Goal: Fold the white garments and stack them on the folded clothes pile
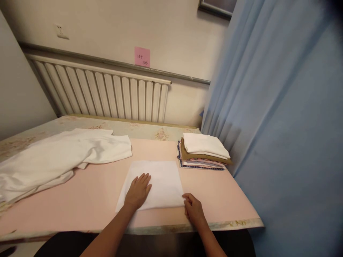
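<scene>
Against a pale wall (107, 21), a white radiator (118, 91) runs along the far side, with a pink note (142, 57) above it, a socket (61, 31) to the far left and a dark-framed picture (215, 10) at the upper right. Blue curtain (273, 107) hangs down the whole right side. In front of the radiator lies a floral cloth (162, 134), mostly covered by a smooth pink sheet (91, 200).

On the pink sheet, near the middle of its near side, a white cloth (166, 185) lies flat in a roughly square shape. The left hand (138, 191) rests palm down on its left part, fingers stretched out and thumb held apart. The right hand (193, 207) is at its near right corner, fingers curled and thumb close to the forefinger; whether they pinch the edge I cannot tell.

Farther right, beside the curtain, sits a stack of folded fabrics (205, 157), white on top, brown beneath, then patterned layers. To the left a larger white garment (61, 157) sprawls loosely, creased and apart from the white cloth
</scene>
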`<state>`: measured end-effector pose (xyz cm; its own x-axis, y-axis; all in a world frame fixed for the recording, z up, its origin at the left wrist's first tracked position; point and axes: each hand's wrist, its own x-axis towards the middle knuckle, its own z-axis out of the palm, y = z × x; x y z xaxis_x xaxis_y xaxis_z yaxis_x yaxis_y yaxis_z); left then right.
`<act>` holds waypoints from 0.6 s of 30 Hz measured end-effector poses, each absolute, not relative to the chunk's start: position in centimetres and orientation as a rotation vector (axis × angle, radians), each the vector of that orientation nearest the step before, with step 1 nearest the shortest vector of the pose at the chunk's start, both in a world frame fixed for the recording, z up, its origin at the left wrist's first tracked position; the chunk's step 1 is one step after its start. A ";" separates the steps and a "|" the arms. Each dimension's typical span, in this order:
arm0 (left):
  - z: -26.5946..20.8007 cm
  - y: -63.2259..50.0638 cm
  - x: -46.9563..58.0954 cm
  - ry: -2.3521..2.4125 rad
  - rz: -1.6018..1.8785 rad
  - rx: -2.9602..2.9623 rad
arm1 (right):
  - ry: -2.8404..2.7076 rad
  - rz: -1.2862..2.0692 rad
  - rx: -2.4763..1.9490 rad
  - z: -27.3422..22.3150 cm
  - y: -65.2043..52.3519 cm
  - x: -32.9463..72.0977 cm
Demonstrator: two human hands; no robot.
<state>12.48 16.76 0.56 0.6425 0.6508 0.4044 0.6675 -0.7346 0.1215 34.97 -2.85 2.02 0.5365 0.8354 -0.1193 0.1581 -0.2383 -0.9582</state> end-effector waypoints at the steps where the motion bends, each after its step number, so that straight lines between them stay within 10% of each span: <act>1: 0.6 16.7 12.5 -1.127 -0.673 -2.813 | -0.835 0.803 -1.719 2.0 -2.8 35.0; 18: 0.8 16.6 12.5 -1.132 -0.660 -2.817 | -0.854 0.796 -1.735 1.6 -2.8 35.2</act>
<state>12.52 16.61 0.81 0.6444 0.6529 0.3980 0.6677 -0.7341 0.1233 35.18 -2.82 1.63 0.5334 0.8376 -0.1181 0.1771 -0.2471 -0.9527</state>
